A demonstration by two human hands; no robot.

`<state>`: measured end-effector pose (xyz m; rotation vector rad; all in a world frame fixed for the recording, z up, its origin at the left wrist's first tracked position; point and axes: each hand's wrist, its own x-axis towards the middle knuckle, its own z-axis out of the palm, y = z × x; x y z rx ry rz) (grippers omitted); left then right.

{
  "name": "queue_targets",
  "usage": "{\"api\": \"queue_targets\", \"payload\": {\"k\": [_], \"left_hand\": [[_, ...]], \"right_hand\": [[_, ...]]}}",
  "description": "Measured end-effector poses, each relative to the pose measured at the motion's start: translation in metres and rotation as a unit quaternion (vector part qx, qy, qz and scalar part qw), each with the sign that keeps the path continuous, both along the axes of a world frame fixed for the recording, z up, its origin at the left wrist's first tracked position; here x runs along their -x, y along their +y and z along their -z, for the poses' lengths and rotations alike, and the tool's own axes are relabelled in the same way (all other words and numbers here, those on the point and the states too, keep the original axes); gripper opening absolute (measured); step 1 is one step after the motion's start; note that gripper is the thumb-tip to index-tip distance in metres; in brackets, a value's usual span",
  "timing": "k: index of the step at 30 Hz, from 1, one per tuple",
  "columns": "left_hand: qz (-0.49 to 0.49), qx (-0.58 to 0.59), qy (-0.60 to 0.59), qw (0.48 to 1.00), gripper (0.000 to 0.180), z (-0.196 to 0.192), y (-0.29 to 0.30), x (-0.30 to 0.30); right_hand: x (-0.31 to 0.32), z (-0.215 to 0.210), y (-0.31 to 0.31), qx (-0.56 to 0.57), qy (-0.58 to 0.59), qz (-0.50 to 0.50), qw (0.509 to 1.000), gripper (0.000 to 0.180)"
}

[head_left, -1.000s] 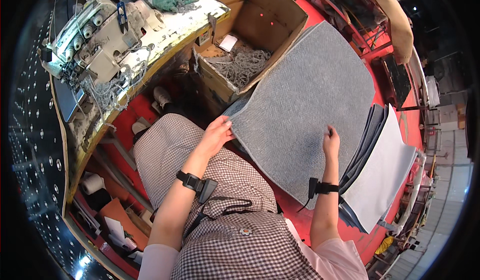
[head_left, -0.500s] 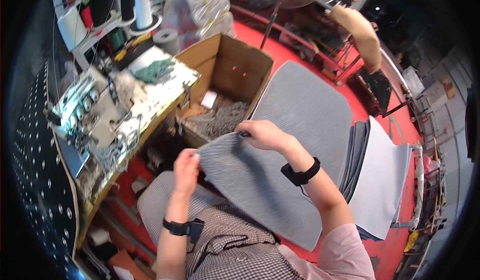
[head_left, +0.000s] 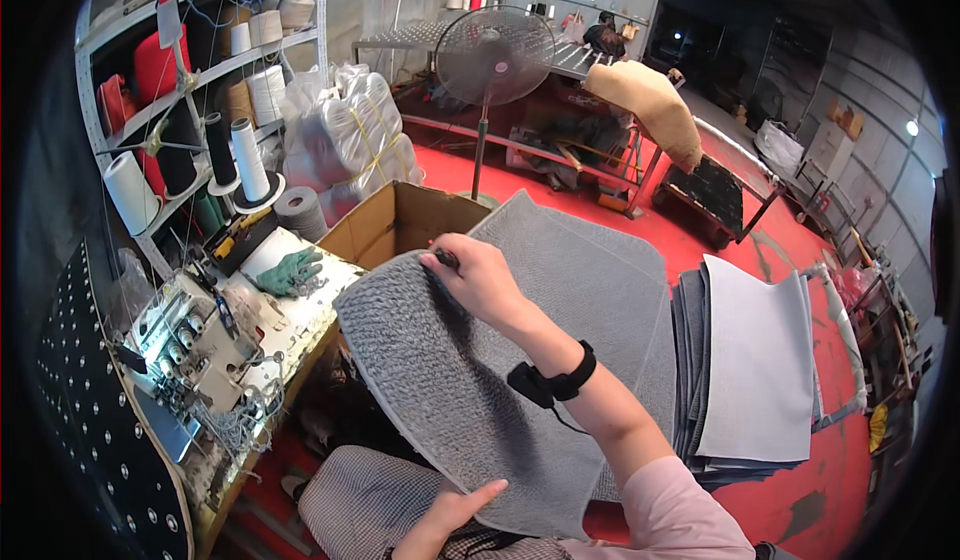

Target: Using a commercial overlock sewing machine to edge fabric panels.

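A grey, textured mat (head_left: pixel 430 360) with rounded corners and a bound edge is held up tilted in front of me. My right hand (head_left: pixel 475 280) grips its upper edge and also has a small dark object (head_left: pixel 446 258) in the fingers, too small to name. My left hand (head_left: pixel 455 513) holds the near edge, thumb on top and fingers hidden beneath. Behind and below it lies more flat grey matting (head_left: pixel 590 270). On the right is a stack of mats (head_left: pixel 755 360), the top one with its pale side up.
At left, a sewing machine (head_left: pixel 205 345) stands on a worn table (head_left: pixel 300 305) with a green glove (head_left: pixel 290 273). Thread cones (head_left: pixel 250 160) rise behind it. A cardboard box (head_left: pixel 385 225) sits beyond the mat, and a standing fan (head_left: pixel 495 55) is farther back.
My left hand has moved from the mat's far left corner down to its near edge. The mat has been lifted and tilted, showing its nubbly face. The view has swung upward.
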<state>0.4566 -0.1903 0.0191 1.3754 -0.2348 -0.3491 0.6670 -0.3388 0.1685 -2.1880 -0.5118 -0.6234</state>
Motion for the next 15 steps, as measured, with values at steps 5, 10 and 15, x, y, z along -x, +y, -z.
{"api": "queue_targets", "payload": {"k": [5, 10, 15], "left_hand": [[-0.11, -0.003, 0.02, 0.994, 0.043, -0.027, 0.038, -0.047], [-0.326, -0.242, -0.206, 0.89, 0.042, -0.129, 0.107, -0.084], [-0.587, -0.256, -0.32, 0.698, 0.05, -0.242, 0.164, -0.046]], "right_hand": [[0.002, -0.079, 0.0, -0.079, -0.132, 0.033, 0.987, 0.023], [0.036, -0.184, -0.002, -0.118, -0.264, -0.012, 0.957, 0.023], [0.074, -0.264, 0.005, -0.199, -0.454, -0.107, 0.862, 0.023]]}}
